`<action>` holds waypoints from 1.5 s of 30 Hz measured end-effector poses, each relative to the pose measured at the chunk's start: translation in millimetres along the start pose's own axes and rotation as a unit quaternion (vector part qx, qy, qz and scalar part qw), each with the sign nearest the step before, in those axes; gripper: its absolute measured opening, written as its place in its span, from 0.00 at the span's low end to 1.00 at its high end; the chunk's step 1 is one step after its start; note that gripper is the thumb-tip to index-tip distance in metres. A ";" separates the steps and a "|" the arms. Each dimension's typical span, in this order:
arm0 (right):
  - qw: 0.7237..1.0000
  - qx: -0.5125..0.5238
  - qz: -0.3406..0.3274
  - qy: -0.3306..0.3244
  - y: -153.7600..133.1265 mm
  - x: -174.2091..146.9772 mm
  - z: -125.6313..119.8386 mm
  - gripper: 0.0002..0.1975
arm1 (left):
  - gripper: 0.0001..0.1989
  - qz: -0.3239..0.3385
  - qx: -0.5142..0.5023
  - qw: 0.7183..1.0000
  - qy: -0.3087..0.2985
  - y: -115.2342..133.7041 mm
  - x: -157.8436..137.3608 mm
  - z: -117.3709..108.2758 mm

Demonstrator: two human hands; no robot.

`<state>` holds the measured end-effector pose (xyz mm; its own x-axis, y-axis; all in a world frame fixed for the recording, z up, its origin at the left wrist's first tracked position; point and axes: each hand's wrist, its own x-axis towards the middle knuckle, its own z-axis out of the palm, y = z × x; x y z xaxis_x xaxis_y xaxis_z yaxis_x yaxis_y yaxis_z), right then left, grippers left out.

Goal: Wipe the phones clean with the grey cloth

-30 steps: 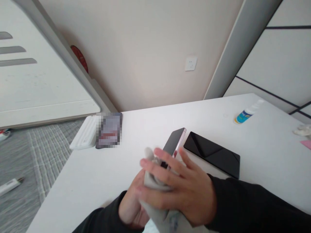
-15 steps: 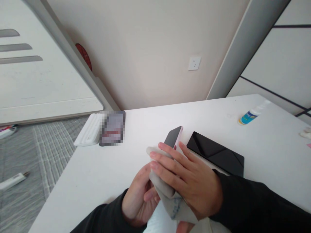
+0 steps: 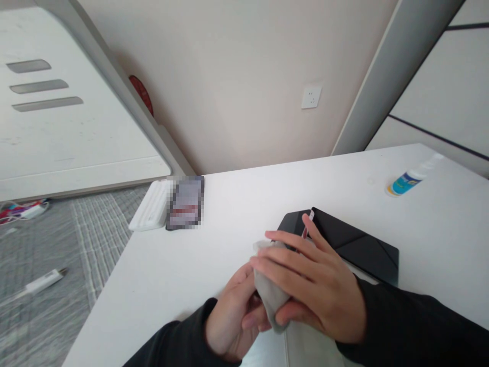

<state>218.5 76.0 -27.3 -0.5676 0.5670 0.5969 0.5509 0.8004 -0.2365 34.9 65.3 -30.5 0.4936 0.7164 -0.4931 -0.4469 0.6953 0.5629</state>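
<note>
A smartphone with a dark screen and a pink edge is tilted above the table, its far end showing beyond my fingers. My left hand grips its near part from the left and below; the cloth hides much of that grip. Over the phone lies a grey cloth, which my right hand presses down with fingers laid across it and the thumb curled at its lower edge. Just right of the phone, a black tablet-like slab rests on the table, partly behind my right hand and sleeve.
A spray bottle with a blue label lies or leans at the table's back right. On the white table's left edge are a white case-like object and a blurred-out flat item. Beyond is a grey floor covering.
My right hand has drawn the loose cloth in, its thumb now tucking the lower end that hung down before. Hands and phone sit slightly further right as the view shifted.
</note>
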 end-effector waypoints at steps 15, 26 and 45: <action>0.998 -0.045 0.042 0.016 22.5 1.6 -9.3 0.21 | 0.23 0.008 -0.014 0.999 -0.034 -1.6 -0.1 4.0; 1.000 0.006 -0.005 0.021 9.4 1.7 2.4 0.38 | 0.25 0.007 -0.006 1.000 -0.028 -2.2 -2.3 0.8; 0.997 0.018 0.068 0.026 12.6 0.0 -5.1 0.31 | 0.20 -0.006 0.006 1.000 -0.029 -3.6 -5.1 8.9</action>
<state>228.6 85.1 -26.4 -0.4572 0.6603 0.5958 0.5973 0.7243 -0.3444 40.6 58.7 -24.1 0.5415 0.7032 -0.4607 -0.4322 0.7029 0.5649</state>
